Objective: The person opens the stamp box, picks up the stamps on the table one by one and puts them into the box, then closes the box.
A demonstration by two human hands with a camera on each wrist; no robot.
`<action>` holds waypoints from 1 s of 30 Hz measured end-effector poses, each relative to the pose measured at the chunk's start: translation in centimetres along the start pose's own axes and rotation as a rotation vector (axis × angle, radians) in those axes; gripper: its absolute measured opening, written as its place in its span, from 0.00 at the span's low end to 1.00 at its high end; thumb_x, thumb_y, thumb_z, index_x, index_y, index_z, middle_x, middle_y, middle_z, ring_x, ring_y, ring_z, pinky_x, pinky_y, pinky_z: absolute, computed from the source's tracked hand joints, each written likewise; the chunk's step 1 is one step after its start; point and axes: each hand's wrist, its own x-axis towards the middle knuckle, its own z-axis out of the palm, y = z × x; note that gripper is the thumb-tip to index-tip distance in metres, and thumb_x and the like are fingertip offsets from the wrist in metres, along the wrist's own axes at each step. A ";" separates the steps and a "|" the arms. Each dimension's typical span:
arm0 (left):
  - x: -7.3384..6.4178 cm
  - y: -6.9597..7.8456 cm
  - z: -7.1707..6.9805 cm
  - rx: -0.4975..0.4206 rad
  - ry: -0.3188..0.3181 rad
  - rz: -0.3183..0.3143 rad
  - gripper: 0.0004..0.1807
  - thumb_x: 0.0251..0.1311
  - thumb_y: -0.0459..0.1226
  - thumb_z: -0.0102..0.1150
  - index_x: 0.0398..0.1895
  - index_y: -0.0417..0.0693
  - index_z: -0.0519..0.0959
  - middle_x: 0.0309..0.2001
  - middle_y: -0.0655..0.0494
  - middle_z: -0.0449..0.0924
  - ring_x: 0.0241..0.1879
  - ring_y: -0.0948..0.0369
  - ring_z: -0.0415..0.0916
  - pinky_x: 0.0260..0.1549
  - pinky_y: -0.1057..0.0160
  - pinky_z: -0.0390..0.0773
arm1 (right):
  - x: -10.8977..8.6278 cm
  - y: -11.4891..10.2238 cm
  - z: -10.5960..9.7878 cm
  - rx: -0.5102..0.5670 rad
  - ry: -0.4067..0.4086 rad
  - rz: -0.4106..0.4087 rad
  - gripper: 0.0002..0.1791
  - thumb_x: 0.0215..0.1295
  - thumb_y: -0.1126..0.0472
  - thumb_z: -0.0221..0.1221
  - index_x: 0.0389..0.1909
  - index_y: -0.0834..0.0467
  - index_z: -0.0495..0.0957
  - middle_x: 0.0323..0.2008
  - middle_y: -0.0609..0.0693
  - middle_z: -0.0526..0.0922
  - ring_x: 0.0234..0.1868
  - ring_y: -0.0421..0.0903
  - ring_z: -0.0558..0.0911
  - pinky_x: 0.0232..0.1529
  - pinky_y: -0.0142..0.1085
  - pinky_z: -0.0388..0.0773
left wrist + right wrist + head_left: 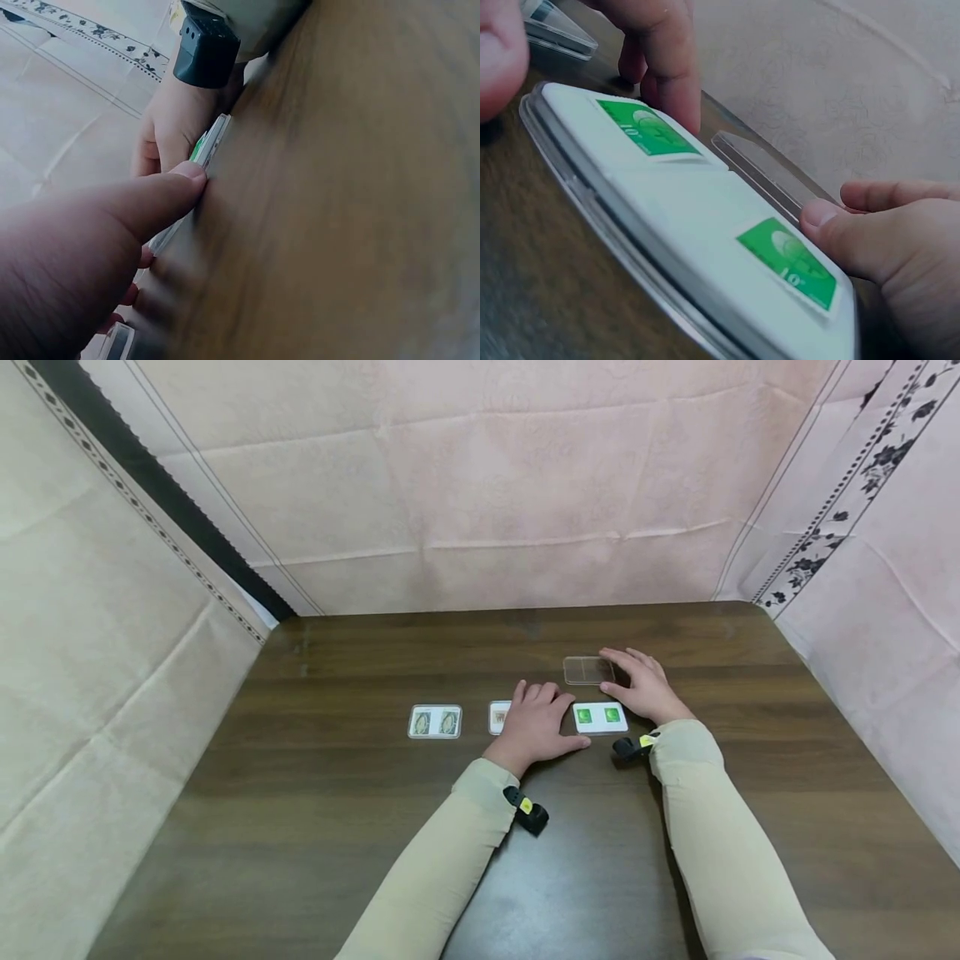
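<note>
A clear plastic case with a white insert and two green stamps [656, 191] lies flat on the wooden table. My left hand [534, 727] is at its left end, thumb [184, 180] at the near edge and index finger [676, 90] at the far edge. Just behind the case is a clear plastic lid [583, 671]. My right hand [639, 687] holds the lid's right end between thumb [829, 221] and fingers. Partly behind my left fingers sits another small case [497, 717] with a brownish picture. Farther left is a third case [435, 722] with two oval-patterned pictures.
The cases stand in a row across the dark wooden table [337, 777]. Pale cloth [480, 485] hangs behind the table and along both sides. Each wrist wears a black strap-on camera [531, 815].
</note>
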 end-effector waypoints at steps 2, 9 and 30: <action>0.0 0.1 0.1 0.002 0.011 -0.003 0.43 0.59 0.73 0.51 0.72 0.63 0.70 0.64 0.60 0.68 0.67 0.57 0.62 0.74 0.44 0.47 | 0.0 0.0 0.0 -0.003 0.004 0.005 0.31 0.72 0.57 0.61 0.74 0.55 0.66 0.73 0.60 0.65 0.76 0.67 0.52 0.73 0.65 0.38; 0.0 0.2 0.3 0.025 0.068 -0.012 0.38 0.60 0.71 0.52 0.69 0.64 0.73 0.63 0.60 0.71 0.65 0.57 0.65 0.73 0.43 0.50 | -0.3 -0.1 -0.1 0.028 0.020 -0.008 0.26 0.73 0.57 0.61 0.69 0.53 0.71 0.70 0.59 0.69 0.74 0.66 0.57 0.71 0.65 0.44; 0.0 0.2 0.4 -0.011 0.093 -0.068 0.42 0.55 0.74 0.54 0.65 0.59 0.77 0.63 0.60 0.73 0.64 0.57 0.68 0.75 0.41 0.41 | -3.8 0.0 -0.7 0.300 -0.017 -0.082 0.18 0.68 0.62 0.65 0.59 0.55 0.79 0.63 0.56 0.77 0.67 0.57 0.69 0.67 0.58 0.59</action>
